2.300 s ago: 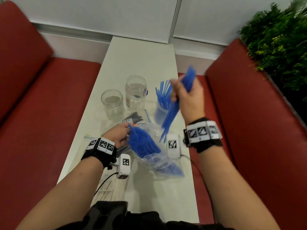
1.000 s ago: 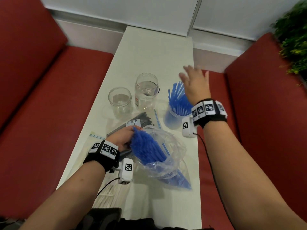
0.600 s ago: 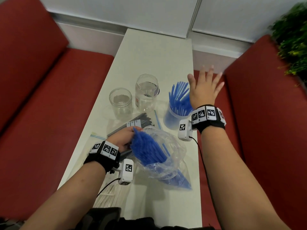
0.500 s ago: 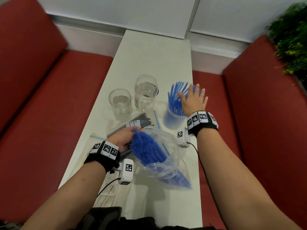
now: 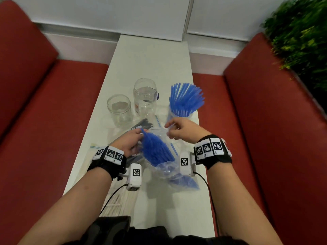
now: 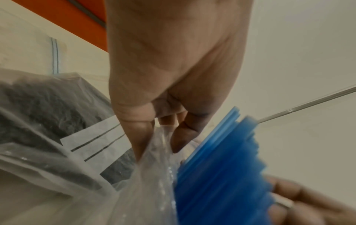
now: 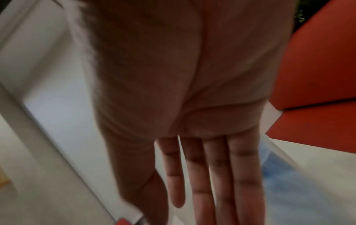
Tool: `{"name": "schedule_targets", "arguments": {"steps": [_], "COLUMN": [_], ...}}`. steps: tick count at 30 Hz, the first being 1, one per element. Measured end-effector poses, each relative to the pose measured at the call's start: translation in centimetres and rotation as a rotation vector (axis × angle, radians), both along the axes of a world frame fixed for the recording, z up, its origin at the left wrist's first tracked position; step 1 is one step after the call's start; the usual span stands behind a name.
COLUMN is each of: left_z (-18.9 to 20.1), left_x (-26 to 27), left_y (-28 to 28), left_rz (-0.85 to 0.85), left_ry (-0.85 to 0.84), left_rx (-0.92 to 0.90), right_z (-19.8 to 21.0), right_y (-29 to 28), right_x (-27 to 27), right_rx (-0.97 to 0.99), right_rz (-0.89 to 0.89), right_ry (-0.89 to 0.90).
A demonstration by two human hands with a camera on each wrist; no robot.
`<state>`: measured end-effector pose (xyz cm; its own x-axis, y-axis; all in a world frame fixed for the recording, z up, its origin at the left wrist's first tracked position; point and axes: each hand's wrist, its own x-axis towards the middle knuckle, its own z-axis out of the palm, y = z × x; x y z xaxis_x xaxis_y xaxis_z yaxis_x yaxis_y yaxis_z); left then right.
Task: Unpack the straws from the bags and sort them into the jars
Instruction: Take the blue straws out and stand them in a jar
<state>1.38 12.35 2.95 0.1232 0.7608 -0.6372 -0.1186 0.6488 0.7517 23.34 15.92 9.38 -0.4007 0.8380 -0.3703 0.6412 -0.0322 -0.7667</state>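
A clear zip bag (image 5: 166,171) lies on the white table (image 5: 152,55) with a bundle of blue straws (image 5: 155,151) sticking out of its mouth. My left hand (image 5: 138,140) pinches the bag's plastic edge (image 6: 154,152) between thumb and fingers, beside the blue straws (image 6: 221,167). My right hand (image 5: 170,130) hovers at the bag's mouth and holds nothing; its fingers (image 7: 202,175) lie straight in the right wrist view. Behind it stands a jar (image 5: 172,115) filled with upright blue straws (image 5: 185,98). A tall jar (image 5: 145,98) and a short jar (image 5: 119,108) stand empty.
A bag of black straws (image 5: 144,123) lies under my left hand, also seen as the black straw bag (image 6: 48,106). A bag of white straws (image 5: 116,204) sits at the table's near left. Red benches (image 5: 53,112) flank the table; a plant (image 5: 300,32) is at the far right.
My right hand let go of a handful of blue straws in the right jar, then drew back toward me to the bag's mouth. My left hand kept its hold on the bag.
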Motion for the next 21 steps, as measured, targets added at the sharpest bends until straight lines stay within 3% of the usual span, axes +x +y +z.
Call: {"name": "schedule_targets", "arguments": {"steps": [2,5,10,21], "left_z": [0.2,0.3,-0.2,0.0], "left_x": [0.2,0.4,0.6,0.4], "left_y": [-0.1,-0.3,-1.1,-1.8], "left_rz": [0.013,0.045,0.058,0.119], "left_ry": [-0.013,-0.021,0.014,-0.044], "left_rx": [0.012,0.006,-0.016,-0.037], "right_z": [-1.7,-4.0,-6.1,-6.2], "right_y": [-1.6,-3.8,-6.0,-8.0], "right_x": [-0.2,-0.4,-1.5,-0.5], "right_rx": [-0.075,-0.139,-0.014,0.108], "right_rz": [0.099,0.12,0.078,-0.109], "right_ry": [-0.155,-0.24,-0.374,-0.192]}}
